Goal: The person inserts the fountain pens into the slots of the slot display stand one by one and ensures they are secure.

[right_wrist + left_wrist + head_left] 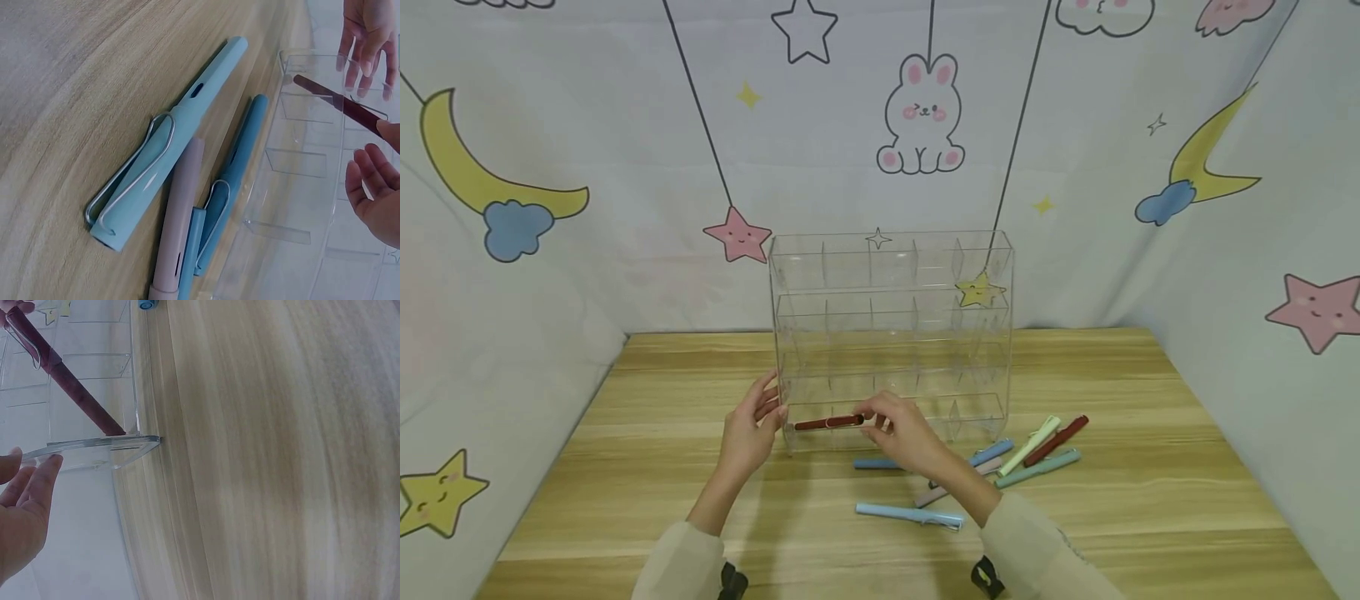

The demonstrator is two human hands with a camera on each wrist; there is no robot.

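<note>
My right hand (904, 431) pinches a dark red pen (827, 423) by its clip end, thumb and fingertips close around it. The pen lies nearly level at the lowest row of a clear acrylic rack (891, 406), its other end near the rack's left side panel. In the left wrist view the pen (84, 399) slants across the row, tip right at that panel. My left hand (751, 429) rests against the outside of the left panel with fairly straight fingers; its fingertips (52, 464) touch the acrylic.
Right of the rack lie a light green pen (1028, 447), another dark red pen (1056, 441), a green pen (1037, 468) and a mauve pen (181, 187). A light blue pen (895, 512) lies in front, with a blue pen (874, 464) partly behind my right hand. A printed cloth hangs behind.
</note>
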